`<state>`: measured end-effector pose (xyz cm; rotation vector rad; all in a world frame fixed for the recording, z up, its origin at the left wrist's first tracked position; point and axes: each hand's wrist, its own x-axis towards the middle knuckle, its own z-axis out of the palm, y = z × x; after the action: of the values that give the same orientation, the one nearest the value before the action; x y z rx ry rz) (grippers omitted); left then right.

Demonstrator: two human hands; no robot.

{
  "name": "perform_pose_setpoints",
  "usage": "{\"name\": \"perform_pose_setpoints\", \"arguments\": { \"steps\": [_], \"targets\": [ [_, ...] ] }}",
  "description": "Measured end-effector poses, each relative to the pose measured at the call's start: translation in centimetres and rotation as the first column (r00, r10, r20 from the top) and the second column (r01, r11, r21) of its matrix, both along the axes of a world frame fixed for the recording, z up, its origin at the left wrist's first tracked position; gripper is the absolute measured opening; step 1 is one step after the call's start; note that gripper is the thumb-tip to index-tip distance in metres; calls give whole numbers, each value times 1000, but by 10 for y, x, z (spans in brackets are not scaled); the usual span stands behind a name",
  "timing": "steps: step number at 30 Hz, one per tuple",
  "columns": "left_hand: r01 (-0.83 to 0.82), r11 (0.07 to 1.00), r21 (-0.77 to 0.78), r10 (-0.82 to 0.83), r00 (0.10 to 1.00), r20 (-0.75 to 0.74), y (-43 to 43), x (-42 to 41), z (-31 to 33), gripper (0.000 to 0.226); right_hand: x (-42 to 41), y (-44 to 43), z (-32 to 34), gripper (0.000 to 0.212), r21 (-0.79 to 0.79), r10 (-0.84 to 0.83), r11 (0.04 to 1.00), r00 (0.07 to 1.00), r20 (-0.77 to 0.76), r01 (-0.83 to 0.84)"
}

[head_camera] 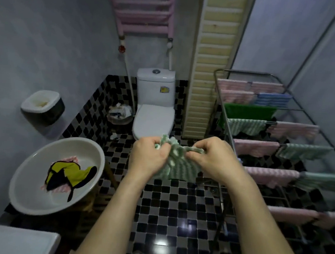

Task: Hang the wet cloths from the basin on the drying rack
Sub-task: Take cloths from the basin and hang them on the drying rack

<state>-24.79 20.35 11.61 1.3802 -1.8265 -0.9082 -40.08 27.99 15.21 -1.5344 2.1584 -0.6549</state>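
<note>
Now we're mid-air with one cloth: the left hand [147, 157] and the right hand [210, 159] both pinch the top edge of a green-and-white striped cloth [177, 168], fingers curled into the bunched fabric. It hangs between them above the checkered floor tiles [165, 207], just left of the drying rack [244, 71]. My read is they're hunting for the corners, to spread it flat before it goes over a rail. The weave looks thick and ribbed, a fluffy microfibre sort of thing, crumpled at the top and draping in soft folds below. Wet, it will likely cling to itself, hence the two-handed teasing apart.

Over on the left sits the basin [34, 200], a smooth, round, pale bowl, and it holds more work: a yellow-and-black cloth [71, 173] lying crumpled on a pink striped cloth [56, 189]. It sits near the rack, sensibly within reach.

The rack itself is thin metal tubing with stepped rails, and most carry hung cloths [256, 147] in pink, blue and green, folded over so both halves hang free. Space looks tight; one bare stretch of rail shows toward the far right.
</note>
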Motion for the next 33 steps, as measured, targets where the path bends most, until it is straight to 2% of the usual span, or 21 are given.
{"name": "perform_pose_setpoints", "arguments": {
  "steps": [2,3,5,7,9,11,14,17,19,20,22,24,26,28,30,31,33],
  "targets": [
    [-40,999,-2,40,998,43,0,0,0,43,-12,7,2,17,-15,-15,1000,999,-44,15],
    [-11,1000,18,10,998,57,3,-8,1,42,-22,19,5,16,-29,-11,1000,1000,11,12],
    [47,996,76,-51,997,53,5,-16,2,44,-32,27,5,17,-15,12,1000,974,227,-9],
    [119,979,166,-116,993,-28,12,-25,7,46,-39,39,4,20,-22,-35,998,874,485,52],
    [215,936,280,-168,969,-183,20,-31,16,42,-43,51,5,18,-59,-90,979,670,737,196],
    [322,855,407,-172,916,-364,29,-35,26,29,-48,62,6,18,-49,-96,938,394,914,343],
    [523,678,517,-81,752,-654,38,-40,31,24,-55,73,3,21,37,-78,892,72,994,450],
    [628,613,480,-78,653,-754,45,-47,34,19,-60,80,-6,32,133,-72,863,-143,987,488],
    [646,627,436,-68,602,-795,47,-49,37,18,-61,85,-6,26,159,-52,822,-206,977,547],
    [649,633,422,-61,586,-808,46,-49,38,18,-62,88,-4,20,147,-35,799,-200,979,583],
    [681,612,402,-82,560,-824,44,-49,41,21,-62,96,1,15,61,11,760,-107,994,647],
    [713,599,365,-120,530,-839,43,-49,43,22,-59,100,5,17,-53,37,785,38,999,617],
    [736,601,312,-217,526,-823,43,-52,48,21,-52,103,11,23,-131,9,867,247,969,481],
    [758,603,248,-358,535,-765,44,-57,54,20,-44,101,19,30,-165,12,940,455,890,299],
    [795,579,182,-512,528,-677,42,-63,58,18,-35,96,24,33,-205,68,961,558,827,187],
    [801,577,157,-571,533,-624,41,-65,60,17,-31,92,26,32,-221,63,958,616,785,184],
    [793,601,97,-661,562,-497,35,-69,62,15,-27,85,28,25,-237,-58,931,754,654,277]
  ]
}}
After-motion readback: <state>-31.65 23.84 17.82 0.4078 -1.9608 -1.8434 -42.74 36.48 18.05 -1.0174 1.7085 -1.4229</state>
